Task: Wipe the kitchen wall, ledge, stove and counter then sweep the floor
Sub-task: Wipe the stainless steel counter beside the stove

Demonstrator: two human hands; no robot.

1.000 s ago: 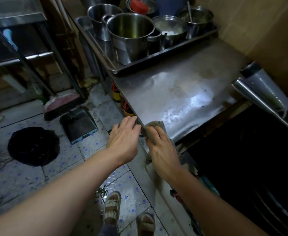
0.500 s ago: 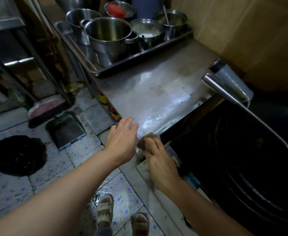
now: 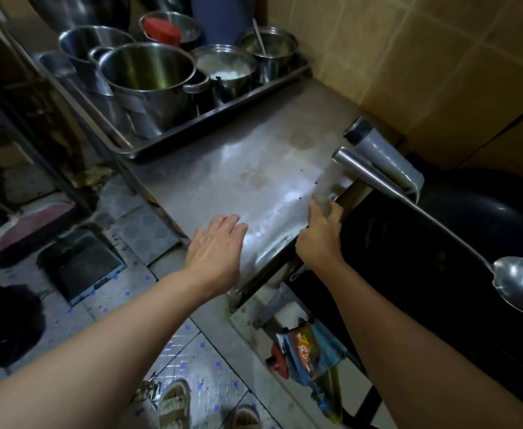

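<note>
1. Head view: left hand [image 3: 215,252] flat over the near left corner of the steel counter [image 3: 238,181], fingers straight and together, nothing held; whether the palm touches the metal cannot be told.
2. Right hand [image 3: 319,236] at the counter's right edge, beside the wok. Fingers curled round a small grey cloth [image 3: 323,205], which pokes out above the knuckles and sits against the counter edge.
3. Counter surface shows a shiny streak between the hands, faint brown stains mid-surface, a few dark specks near the right edge.
4. Metal tray [image 3: 210,125] at the counter's far end holds steel pots; the big pot [image 3: 149,75] stands front left, a red lid [image 3: 162,30] lies in a pot behind it.
5. Black wok [image 3: 439,258] to the right of the counter; ladle [image 3: 520,286] lies across it, bowl toward the camera, handle end over the counter.
6. Tan tiled wall [image 3: 408,57] behind the counter and wok.
7. Floor [image 3: 192,351] left of the counter: dustpan [image 3: 80,264], broom head [image 3: 34,221] beyond it, dark round patch at far left.
8. Sandalled feet at the bottom edge; colourful packet [image 3: 306,345] under the counter's near edge.
</note>
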